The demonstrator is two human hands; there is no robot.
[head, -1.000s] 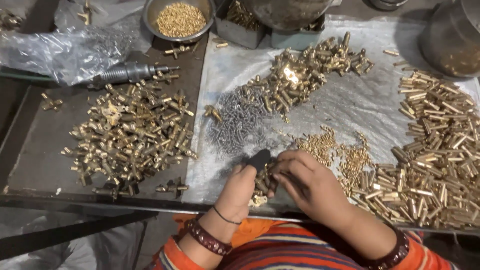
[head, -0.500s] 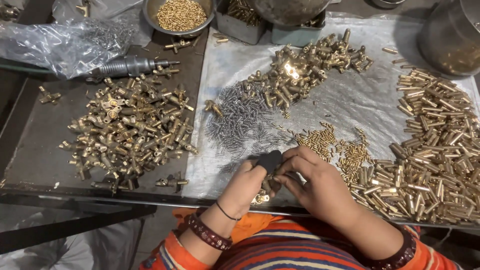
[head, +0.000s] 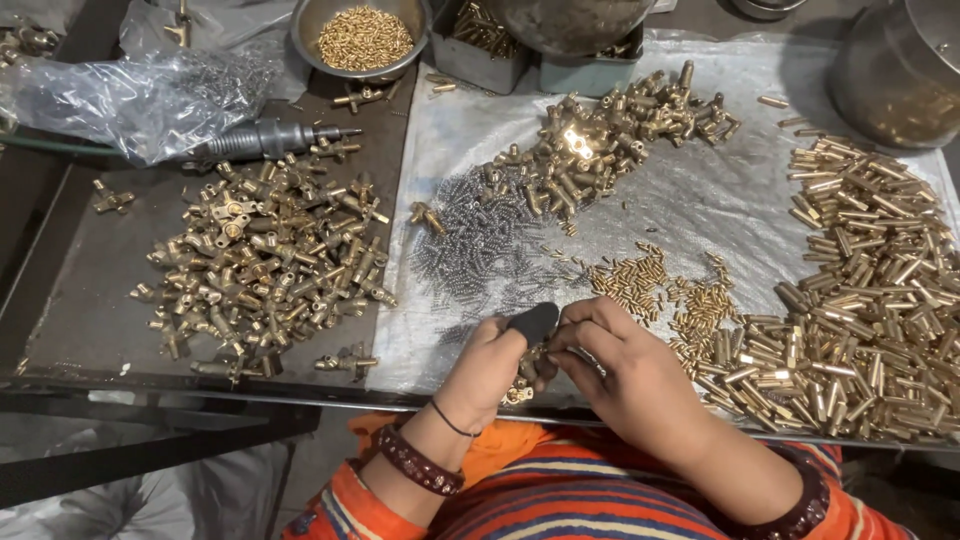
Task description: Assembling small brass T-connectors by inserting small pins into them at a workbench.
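My left hand [head: 497, 352], with a black cover on its thumb, and my right hand [head: 618, 362] meet at the near edge of the table. Between their fingers is a small brass fitting [head: 528, 368], held by both hands. Just beyond them lie a heap of small steel springs [head: 468, 245] and a scatter of short brass pins [head: 655, 280]. At my right is a big heap of brass tubes [head: 870, 300].
A pile of assembled brass valve fittings [head: 265, 260] lies at left on the dark tray. More brass fittings [head: 620, 130] lie far centre. A metal bowl of small brass parts [head: 365, 38], a power screwdriver [head: 265, 140], a plastic bag [head: 130, 95] and a steel pot [head: 895, 75] stand at the back.
Both hands have stayed together at the near edge, with fingers shifting slightly around the small fitting. The view has tilted a little.
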